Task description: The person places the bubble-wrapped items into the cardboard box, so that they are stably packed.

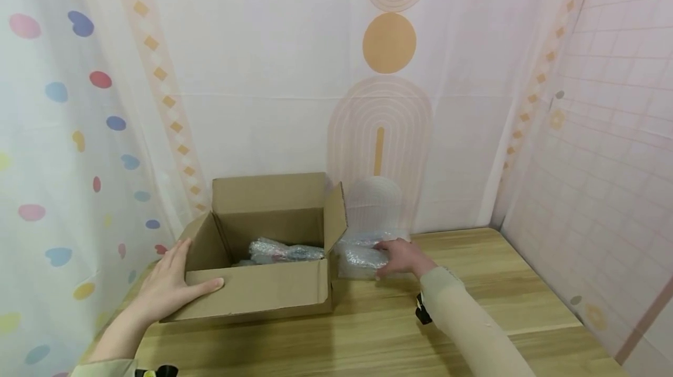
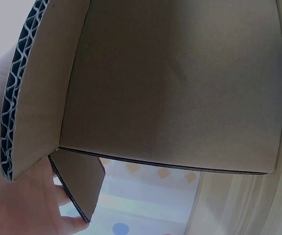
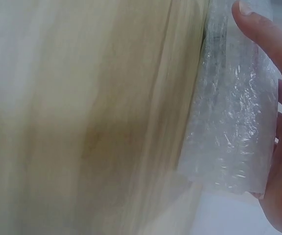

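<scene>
An open cardboard box (image 1: 252, 292) stands on the wooden table (image 1: 473, 283), and a bubble-wrapped bundle (image 1: 284, 250) lies inside it. My left hand (image 1: 168, 283) rests on the box's front left corner, fingers straight along the side flap and thumb on the front wall. In the left wrist view my left hand (image 2: 23, 205) lies against the corrugated edge of the box (image 2: 170, 88). Right of the box, my right hand (image 1: 402, 257) grips a piece of bubble wrap (image 1: 360, 257) lying on the table. In the right wrist view the thumb (image 3: 263, 34) and palm hold the bubble wrap (image 3: 229, 122) from both sides.
Fabric sheets close in the table: a dotted one (image 1: 63, 131) on the left, one with arches (image 1: 389, 131) at the back, a pink grid (image 1: 604, 161) on the right. Bare wood (image 1: 368, 342) stretches in front of and to the right of the box.
</scene>
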